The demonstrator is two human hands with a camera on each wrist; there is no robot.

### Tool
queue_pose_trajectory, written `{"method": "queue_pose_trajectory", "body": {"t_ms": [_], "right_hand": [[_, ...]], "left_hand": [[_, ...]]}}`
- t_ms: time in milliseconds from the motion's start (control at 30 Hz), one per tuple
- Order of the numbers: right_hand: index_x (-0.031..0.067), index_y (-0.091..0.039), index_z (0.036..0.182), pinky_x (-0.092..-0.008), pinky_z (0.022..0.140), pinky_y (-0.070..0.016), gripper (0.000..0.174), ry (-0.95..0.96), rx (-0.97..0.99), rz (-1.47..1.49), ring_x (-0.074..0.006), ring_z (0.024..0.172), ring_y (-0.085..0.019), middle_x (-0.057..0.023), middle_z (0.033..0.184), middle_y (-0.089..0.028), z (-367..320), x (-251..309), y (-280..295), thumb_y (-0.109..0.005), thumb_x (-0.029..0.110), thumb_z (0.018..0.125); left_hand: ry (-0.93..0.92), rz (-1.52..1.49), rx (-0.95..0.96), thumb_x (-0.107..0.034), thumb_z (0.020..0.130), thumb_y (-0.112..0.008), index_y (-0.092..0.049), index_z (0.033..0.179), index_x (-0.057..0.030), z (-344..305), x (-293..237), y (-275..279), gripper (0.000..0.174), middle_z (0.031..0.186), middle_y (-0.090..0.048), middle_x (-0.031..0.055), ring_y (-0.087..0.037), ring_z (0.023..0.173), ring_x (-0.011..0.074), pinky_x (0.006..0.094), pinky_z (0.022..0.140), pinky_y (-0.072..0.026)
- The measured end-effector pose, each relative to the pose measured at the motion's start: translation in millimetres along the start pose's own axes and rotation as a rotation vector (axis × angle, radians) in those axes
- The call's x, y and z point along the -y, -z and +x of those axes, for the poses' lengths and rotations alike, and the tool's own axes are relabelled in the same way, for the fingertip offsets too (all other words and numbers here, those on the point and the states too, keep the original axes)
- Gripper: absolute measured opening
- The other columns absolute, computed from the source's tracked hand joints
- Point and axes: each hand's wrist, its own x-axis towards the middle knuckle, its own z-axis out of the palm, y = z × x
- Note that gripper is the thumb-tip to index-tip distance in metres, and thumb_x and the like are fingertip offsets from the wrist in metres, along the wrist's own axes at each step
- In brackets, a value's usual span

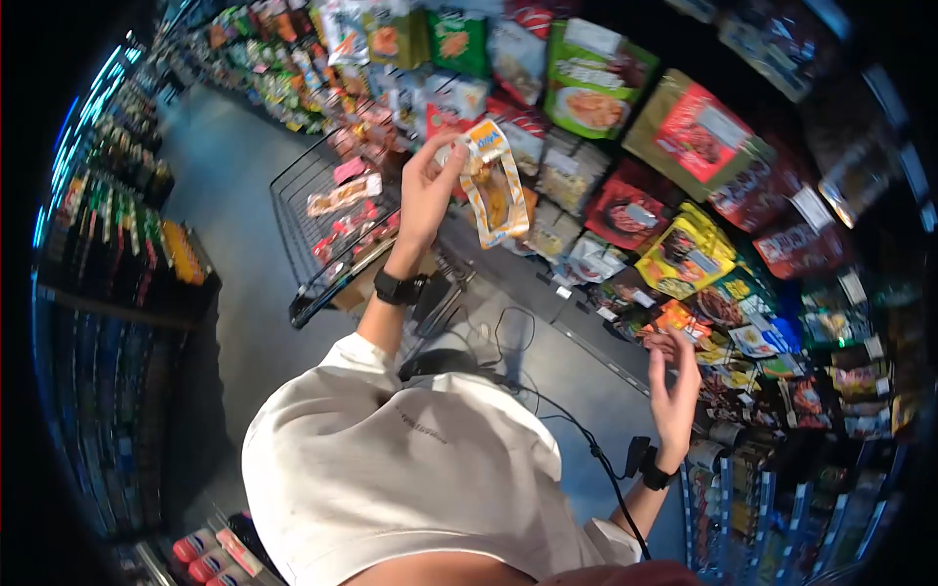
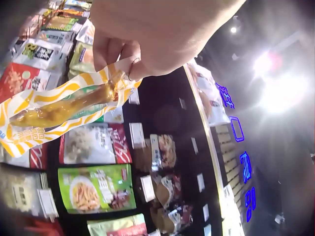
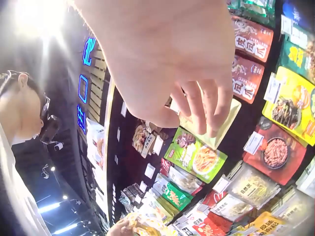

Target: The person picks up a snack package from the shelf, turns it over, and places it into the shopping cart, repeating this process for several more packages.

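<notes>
My left hand point(image 1: 430, 190) pinches the top edge of a packet with an orange-and-white wavy border point(image 1: 500, 200) and a clear window showing brown food. The left wrist view shows the thumb and fingers of the left hand point(image 2: 147, 37) gripping one end of the packet point(image 2: 64, 105), which slants down to the left. My right hand point(image 1: 674, 386) is raised near the lower shelf packets, its fingers loosely bent and holding nothing. In the right wrist view, the right hand point(image 3: 172, 64) hangs before the racks, above a green packet point(image 3: 194, 155).
A black wire basket point(image 1: 293, 210) with pink and red packs stands left of my left hand. Hanging packets, such as a green one point(image 1: 594, 78) and a yellow one point(image 1: 686, 250), fill the rack on the right. Cables point(image 1: 576, 420) hang near my body. Grey floor point(image 1: 230, 146) runs along the aisle.
</notes>
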Motion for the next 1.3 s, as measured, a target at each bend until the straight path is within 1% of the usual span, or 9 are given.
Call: {"method": "queue_pose_trajectory", "body": {"t_ms": [67, 133, 333, 600, 700, 867, 1000, 1200, 1300], "right_hand": [[-0.0019, -0.055, 0.137, -0.035, 0.093, -0.0524, 0.043, 0.12, -0.007, -0.052, -0.0232, 0.1, -0.068, -0.0164, 0.113, -0.069, 13, 2, 7, -0.066, 0.003, 0.096], [-0.0018, -0.052, 0.142, -0.0378, 0.098, -0.0508, 0.054, 0.186, -0.024, -0.036, -0.0291, 0.111, -0.066, -0.0193, 0.126, -0.063, 28, 18, 11, -0.07, 0.005, 0.092], [0.0169, -0.032, 0.161, -0.0508, 0.116, -0.0379, 0.095, 0.311, -0.059, -0.325, -0.0452, 0.143, -0.039, -0.0236, 0.161, -0.032, 76, 37, 24, -0.082, 0.033, 0.082], [0.0137, -0.044, 0.156, -0.0464, 0.103, -0.0497, 0.085, 0.292, -0.336, -0.291, -0.0395, 0.13, -0.054, -0.0265, 0.159, -0.03, 107, 25, 56, -0.082, 0.019, 0.08], [0.0119, -0.056, 0.147, -0.0454, 0.103, -0.05, 0.075, 0.425, -0.537, -0.339, -0.0367, 0.128, -0.056, -0.0258, 0.161, -0.028, 113, 22, 82, -0.083, 0.014, 0.077], [0.0073, -0.061, 0.14, -0.0457, 0.107, -0.0463, 0.066, 0.52, -0.645, -0.479, -0.0372, 0.13, -0.053, -0.0207, 0.149, -0.049, 126, 19, 134, -0.079, 0.009, 0.076], [0.0056, -0.061, 0.139, -0.0455, 0.106, -0.0472, 0.065, 0.529, -0.795, -0.453, -0.0374, 0.124, -0.056, -0.0198, 0.141, -0.055, 128, 8, 173, -0.077, 0.004, 0.076], [0.0097, -0.061, 0.14, -0.0451, 0.104, -0.0478, 0.063, 0.563, -0.904, -0.491, -0.0355, 0.124, -0.056, -0.0165, 0.142, -0.054, 163, 9, 222, -0.078, 0.01, 0.08], [0.0148, -0.062, 0.14, -0.0446, 0.101, -0.0495, 0.063, 0.62, -0.988, -0.521, -0.0345, 0.123, -0.055, -0.0143, 0.144, -0.052, 188, 14, 236, -0.08, 0.013, 0.079]], "left_hand": [[0.038, -0.03, 0.178, -0.021, 0.104, -0.064, -0.064, 0.121, -0.0025, -5, -9, -35, 0.025, 0.1, -0.07, 0.0003, -0.063, 0.081, 0.0038, 0.0197, 0.065, -0.0486], [0.108, -0.103, 0.33, -0.018, 0.104, -0.065, -0.064, 0.12, -0.0025, -11, -19, -76, 0.022, 0.097, -0.068, -0.003, -0.061, 0.082, 0.0007, 0.0161, 0.07, -0.0462], [0.084, -0.322, 0.675, -0.014, 0.104, -0.063, -0.058, 0.117, -0.0014, -14, -6, -198, 0.018, 0.104, -0.071, 0.0045, -0.067, 0.092, 0.0072, 0.0228, 0.074, -0.0576], [0.137, -0.539, 1.0, -0.008, 0.105, -0.058, -0.056, 0.12, 0.0017, 15, -65, -287, 0.017, 0.106, -0.071, 0.0072, -0.068, 0.094, 0.0075, 0.0234, 0.075, -0.0579], [0.016, -0.587, 1.027, -0.007, 0.105, -0.059, -0.056, 0.119, 0.0014, 27, -87, -315, 0.017, 0.107, -0.071, 0.007, -0.067, 0.097, 0.0081, 0.0249, 0.082, -0.0561], [-0.097, -0.602, 1.012, -0.01, 0.103, -0.064, -0.058, 0.119, 0.002, 35, -118, -365, 0.022, 0.117, -0.068, 0.0101, -0.066, 0.11, 0.0129, 0.0298, 0.095, -0.0534], [-0.371, -0.548, 0.805, -0.015, 0.1, -0.069, -0.05, 0.14, 0.0036, 46, -167, -405, 0.048, 0.133, -0.061, 0.0185, -0.059, 0.126, 0.0226, 0.0374, 0.11, -0.047], [-0.629, -0.72, 0.683, -0.006, 0.098, -0.063, -0.034, 0.151, 0.0051, 53, -202, -468, 0.062, 0.138, -0.057, 0.0235, -0.06, 0.127, 0.0261, 0.0368, 0.107, -0.0488], [-0.746, -0.866, 0.647, -0.008, 0.099, -0.062, -0.053, 0.138, 0.0031, 56, -205, -478, 0.042, 0.126, -0.064, 0.0146, -0.061, 0.12, 0.0199, 0.0338, 0.099, -0.0515]]}}
